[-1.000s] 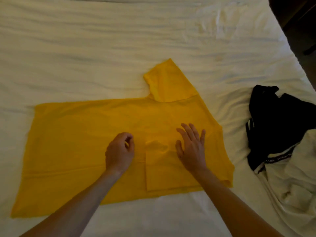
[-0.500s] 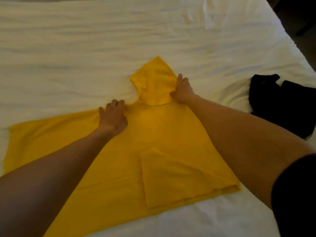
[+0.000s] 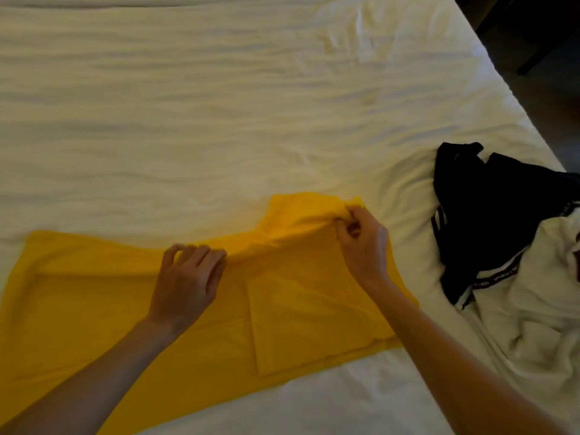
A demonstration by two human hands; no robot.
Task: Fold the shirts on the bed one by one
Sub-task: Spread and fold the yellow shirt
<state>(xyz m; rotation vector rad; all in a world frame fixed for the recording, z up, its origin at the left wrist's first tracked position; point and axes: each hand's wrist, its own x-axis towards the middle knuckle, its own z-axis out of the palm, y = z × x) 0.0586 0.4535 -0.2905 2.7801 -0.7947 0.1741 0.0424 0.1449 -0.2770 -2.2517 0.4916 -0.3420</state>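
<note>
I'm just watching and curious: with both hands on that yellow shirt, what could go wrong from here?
1. The right hand pinches only the tip of the far sleeve of the yellow shirt; the cloth there is already bunched, so it may fold in crooked.
2. The left hand seems to press lightly with spread fingers, so pulling could drag the body and undo the near sleeve fold.
3. The black garment and white garment lie close by and could get caught up.

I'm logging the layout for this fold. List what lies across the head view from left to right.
Yellow shirt → left hand resting on it → right hand pinching the shirt's far sleeve → black garment → white garment at the right edge, all on the white bed sheet.
</note>
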